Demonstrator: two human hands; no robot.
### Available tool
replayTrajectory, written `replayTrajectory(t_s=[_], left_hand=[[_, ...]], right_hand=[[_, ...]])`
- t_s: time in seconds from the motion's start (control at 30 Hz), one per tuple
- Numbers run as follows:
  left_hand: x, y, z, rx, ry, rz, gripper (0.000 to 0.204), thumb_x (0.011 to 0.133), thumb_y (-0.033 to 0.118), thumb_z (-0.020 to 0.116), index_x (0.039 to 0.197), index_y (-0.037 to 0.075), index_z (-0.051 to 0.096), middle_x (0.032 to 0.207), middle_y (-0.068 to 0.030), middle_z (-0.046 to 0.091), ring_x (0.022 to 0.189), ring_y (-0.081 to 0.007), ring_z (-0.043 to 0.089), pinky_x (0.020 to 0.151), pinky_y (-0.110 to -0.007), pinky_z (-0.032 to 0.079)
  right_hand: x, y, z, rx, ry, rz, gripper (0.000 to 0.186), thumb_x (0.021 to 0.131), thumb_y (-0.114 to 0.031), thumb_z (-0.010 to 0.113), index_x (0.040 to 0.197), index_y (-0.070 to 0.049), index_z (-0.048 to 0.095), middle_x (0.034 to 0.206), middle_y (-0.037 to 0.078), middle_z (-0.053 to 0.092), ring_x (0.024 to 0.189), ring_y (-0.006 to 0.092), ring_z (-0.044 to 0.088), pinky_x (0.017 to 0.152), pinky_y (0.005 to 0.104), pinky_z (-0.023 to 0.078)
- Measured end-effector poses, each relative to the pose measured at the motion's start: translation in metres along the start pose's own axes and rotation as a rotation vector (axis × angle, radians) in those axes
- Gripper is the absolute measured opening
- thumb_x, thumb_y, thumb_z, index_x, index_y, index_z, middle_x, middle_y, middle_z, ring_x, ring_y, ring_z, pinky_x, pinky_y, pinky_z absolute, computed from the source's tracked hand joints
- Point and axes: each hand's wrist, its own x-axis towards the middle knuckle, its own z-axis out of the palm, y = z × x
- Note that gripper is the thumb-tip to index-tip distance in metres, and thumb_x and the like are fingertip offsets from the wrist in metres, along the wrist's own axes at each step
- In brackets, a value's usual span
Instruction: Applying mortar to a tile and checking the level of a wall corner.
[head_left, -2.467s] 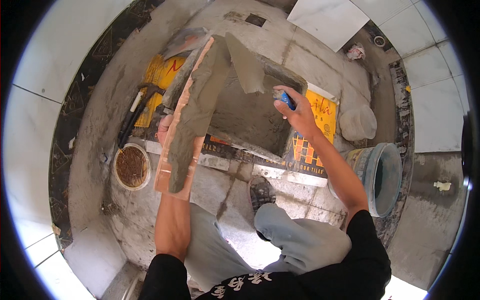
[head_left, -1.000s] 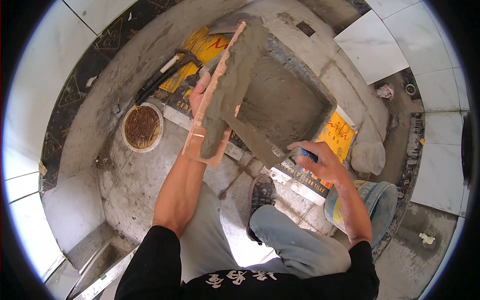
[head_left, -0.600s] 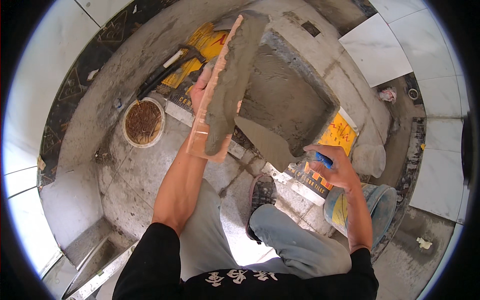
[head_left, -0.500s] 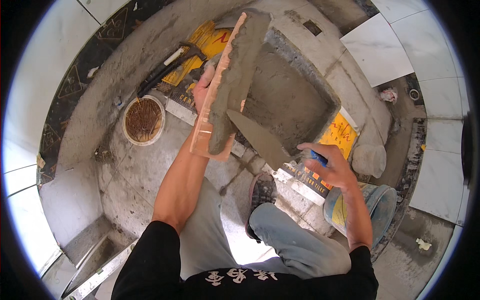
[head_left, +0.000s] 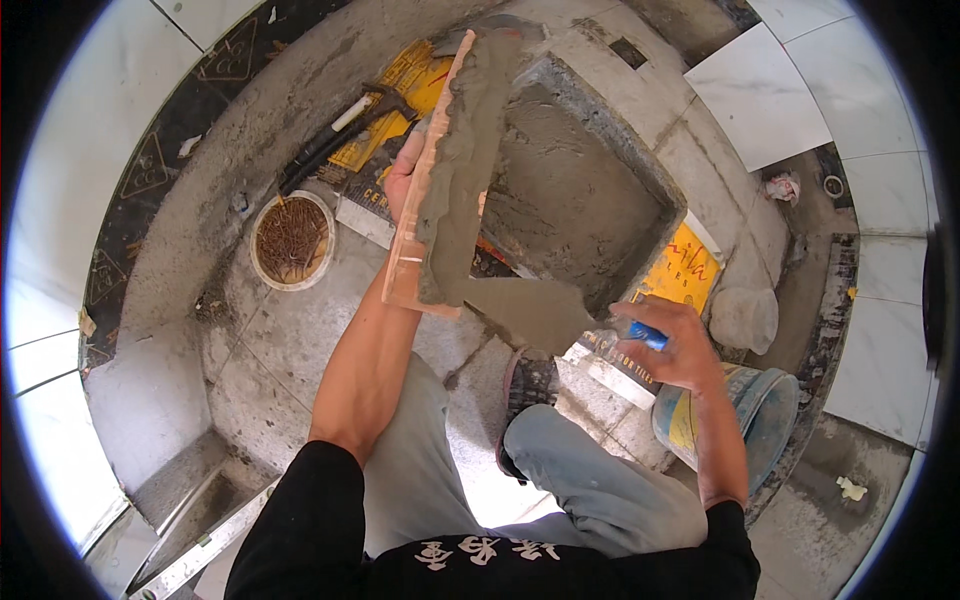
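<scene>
My left hand [head_left: 403,178] grips a long, narrow tile [head_left: 404,262] from its left side; most of those fingers are hidden behind it. Grey mortar [head_left: 462,170] coats the tile's upward face in a thick, ridged layer. On the right, my right hand [head_left: 672,345] is closed round the blue handle of a trowel [head_left: 535,312]. The trowel's blade points left, its tip close to the lower end of the tile. Just beyond the tile lies a square tub [head_left: 655,232] of wet mortar [head_left: 575,190].
A white bucket [head_left: 330,262] of rusty nails stands at left, with a hammer [head_left: 388,100] beyond it. At right a blue-green bucket [head_left: 775,430] lies tipped near a pale, rounded lump [head_left: 745,320]. Yellow printed boxes [head_left: 682,275] lie around the tub; loose white tiles [head_left: 765,95] are at far right.
The trowel has swung down along the tile, from its mortar face to its lower end. More mortar covers that end, and the tile has turned slightly.
</scene>
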Motion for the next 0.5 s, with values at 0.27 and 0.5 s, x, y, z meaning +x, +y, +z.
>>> replayTrajectory(t_s=[0.27,0.5], left_hand=[[-0.001,-0.001,0.001,0.045,0.009,0.001,0.050,0.108,0.032,0.049,0.142,-0.003,0.053,0.140,-0.0179,0.061,0.124,-0.0306,0.062,0.108,-0.044,0.049],[0.000,0.006,-0.004,-0.041,-0.041,-0.057,0.050,0.108,0.031,0.048,0.143,-0.003,0.052,0.140,-0.0178,0.061,0.125,-0.0301,0.061,0.110,-0.044,0.048]], right_hand=[[0.010,-0.025,-0.001,-0.005,0.116,-0.096,0.044,0.081,-0.024,0.083,0.121,-0.010,0.071,0.087,0.011,0.065,0.073,0.0321,0.063,0.066,0.0383,0.052],[0.003,-0.002,0.002,-0.072,0.174,-0.060,0.044,0.080,-0.023,0.083,0.121,-0.010,0.071,0.088,0.011,0.065,0.075,0.0323,0.065,0.067,0.0381,0.053]])
